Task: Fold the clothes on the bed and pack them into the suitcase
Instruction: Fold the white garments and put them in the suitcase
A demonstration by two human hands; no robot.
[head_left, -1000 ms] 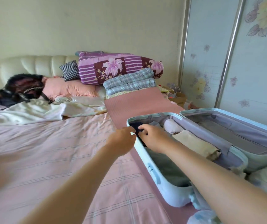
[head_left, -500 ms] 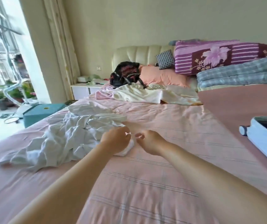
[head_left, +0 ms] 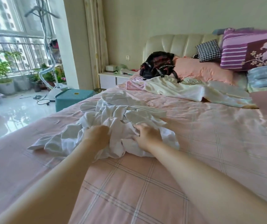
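A crumpled white garment (head_left: pixel 113 113) lies in a heap in the middle of the pink checked bed (head_left: pixel 210 143). My left hand (head_left: pixel 97 136) grips its near edge, fingers buried in the cloth. My right hand (head_left: pixel 147 136) is on the garment next to it, fingers curled into the folds. A cream and pink garment (head_left: pixel 174 88) lies spread out farther back, near the pillows. The suitcase is out of view.
A black bag (head_left: pixel 158 65) sits by the headboard beside a pink pillow (head_left: pixel 202 70). Folded quilts (head_left: pixel 258 50) are stacked at the right. A teal box (head_left: pixel 71 97) and a garment steamer (head_left: pixel 52 88) stand on the floor at the left, near the window.
My view swung left, away from the open suitcase to the middle of the bed. Both hands left the suitcase, reached the white garment and took hold of it.
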